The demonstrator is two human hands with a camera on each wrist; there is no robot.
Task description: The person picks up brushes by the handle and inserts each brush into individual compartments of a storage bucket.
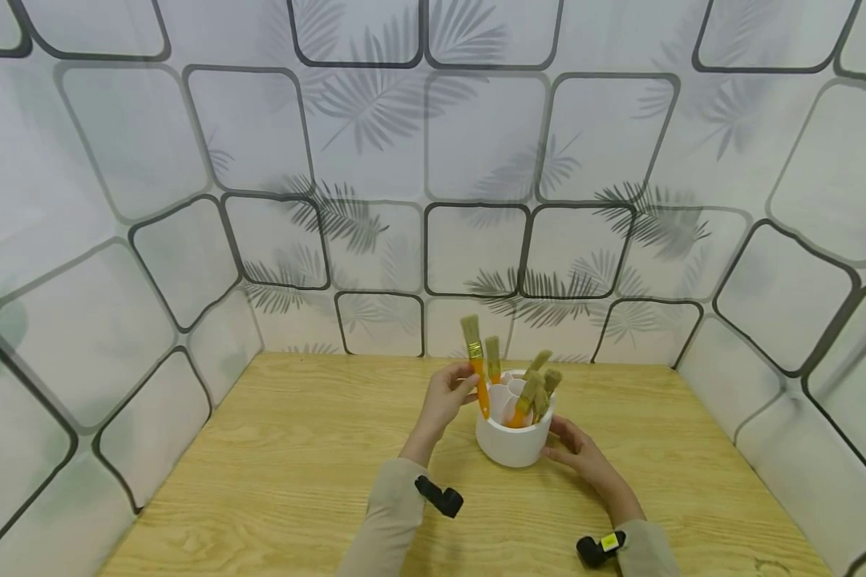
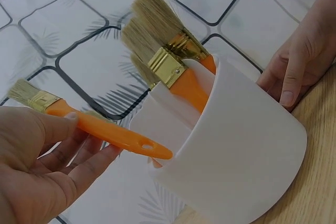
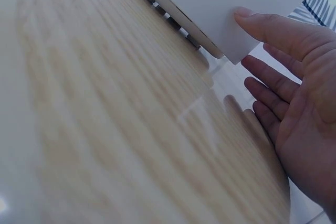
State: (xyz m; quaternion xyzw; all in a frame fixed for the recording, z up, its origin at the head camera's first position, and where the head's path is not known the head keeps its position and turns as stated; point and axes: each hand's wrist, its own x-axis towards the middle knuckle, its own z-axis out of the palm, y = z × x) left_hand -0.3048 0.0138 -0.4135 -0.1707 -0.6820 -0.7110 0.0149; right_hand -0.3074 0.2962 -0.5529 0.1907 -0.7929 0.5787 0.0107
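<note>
My left hand (image 1: pixel 443 393) pinches a paintbrush (image 1: pixel 480 383) by its orange handle, bristles up. In the left wrist view the handle's holed end lies right at the rim of a white round brush holder (image 2: pixel 247 135). Several other paintbrushes (image 2: pixel 184 85) with orange handles, brass-coloured ferrules and pale bristles lean inside it, their lower ends hidden. Across from it, my right hand (image 1: pixel 583 458) touches the holder's right side, its fingers relaxed. In the right wrist view its thumb (image 3: pixel 273 30) rests on the white wall near the lower edge.
The holder stands on a light wood-grain table (image 1: pixel 317 449). Behind the table and on both sides rise white walls (image 1: pixel 375 240) with rounded dark outlines and leaf prints. Small black cameras (image 1: pixel 440 497) are strapped over the light sleeves (image 1: pixel 393 505).
</note>
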